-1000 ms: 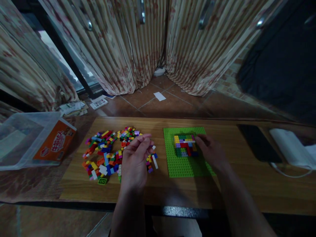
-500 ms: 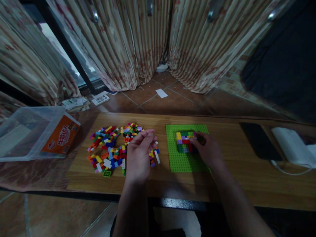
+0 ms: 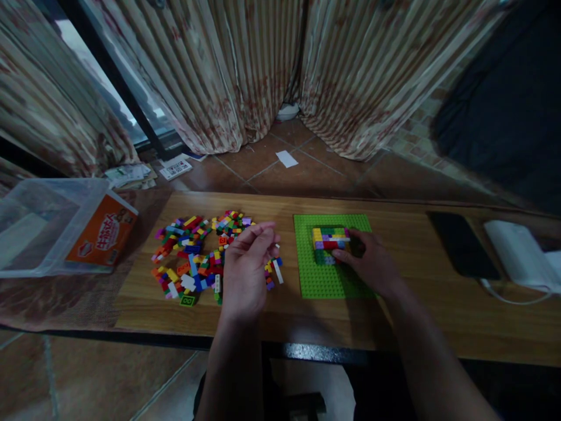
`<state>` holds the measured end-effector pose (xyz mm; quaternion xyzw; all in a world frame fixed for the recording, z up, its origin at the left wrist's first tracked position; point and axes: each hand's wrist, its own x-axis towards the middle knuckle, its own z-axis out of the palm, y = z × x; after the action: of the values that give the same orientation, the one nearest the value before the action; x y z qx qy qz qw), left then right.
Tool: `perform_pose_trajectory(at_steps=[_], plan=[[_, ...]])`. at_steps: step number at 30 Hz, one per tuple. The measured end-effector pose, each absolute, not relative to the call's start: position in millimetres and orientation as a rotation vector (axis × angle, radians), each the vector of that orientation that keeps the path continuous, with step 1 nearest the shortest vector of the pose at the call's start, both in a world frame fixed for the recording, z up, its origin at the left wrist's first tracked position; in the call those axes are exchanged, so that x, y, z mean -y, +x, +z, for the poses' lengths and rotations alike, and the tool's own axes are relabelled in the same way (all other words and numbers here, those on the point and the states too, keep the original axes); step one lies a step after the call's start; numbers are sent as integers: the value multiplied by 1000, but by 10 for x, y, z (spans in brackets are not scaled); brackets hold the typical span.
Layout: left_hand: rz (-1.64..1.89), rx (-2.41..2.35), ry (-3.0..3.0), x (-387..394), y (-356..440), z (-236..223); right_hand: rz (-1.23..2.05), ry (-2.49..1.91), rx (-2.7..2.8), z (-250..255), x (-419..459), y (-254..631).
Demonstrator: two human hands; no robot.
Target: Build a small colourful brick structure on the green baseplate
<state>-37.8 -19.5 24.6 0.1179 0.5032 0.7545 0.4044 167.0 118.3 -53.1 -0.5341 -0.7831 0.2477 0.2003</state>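
Observation:
A small block of joined toy bricks (image 3: 324,238), in yellow, purple, red, green and blue, stands on the green studded baseplate (image 3: 322,285). My right hand (image 3: 372,260) is at the block's right side, with the thumb on its near right part and a fingertip at its far right corner, so that corner is partly covered. To the left, my left hand (image 3: 246,272) hovers at the right part of the loose brick pile (image 3: 197,254). Its thumb and fingers are pressed together; whatever is between them cannot be made out.
At the far left stands a clear plastic box (image 3: 48,234) with an orange label. A black phone (image 3: 462,244) and a white power bank (image 3: 519,257) with a cable lie on the right of the wooden table (image 3: 280,318). Curtains (image 3: 245,76) hang beyond.
My right thumb has shifted toward the near side of the block, and more of its red row shows. My left hand holds nearly the same pose. The view has tilted slightly.

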Motion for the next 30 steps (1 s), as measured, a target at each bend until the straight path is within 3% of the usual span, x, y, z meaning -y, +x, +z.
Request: perform_pose_trajectory(at_steps=[10, 15, 19, 23, 30], plan=[[1926, -1275, 277, 220, -402, 267, 696, -1521, 2178, -462, -1144, 1641], [2024, -1260, 239, 247, -483, 279, 882, -1555, 2019, -347, -1197, 1647], [2130, -1200, 173, 282, -573, 294, 662, -1534, 1839, -261, -1122, 1561], [2237, -1141, 93, 318, -632, 299, 596, -1272, 1892, -197, -826, 1343], [2277, -1118, 28, 357, -663, 294, 882, -936, 2293, -271, -328, 979]])
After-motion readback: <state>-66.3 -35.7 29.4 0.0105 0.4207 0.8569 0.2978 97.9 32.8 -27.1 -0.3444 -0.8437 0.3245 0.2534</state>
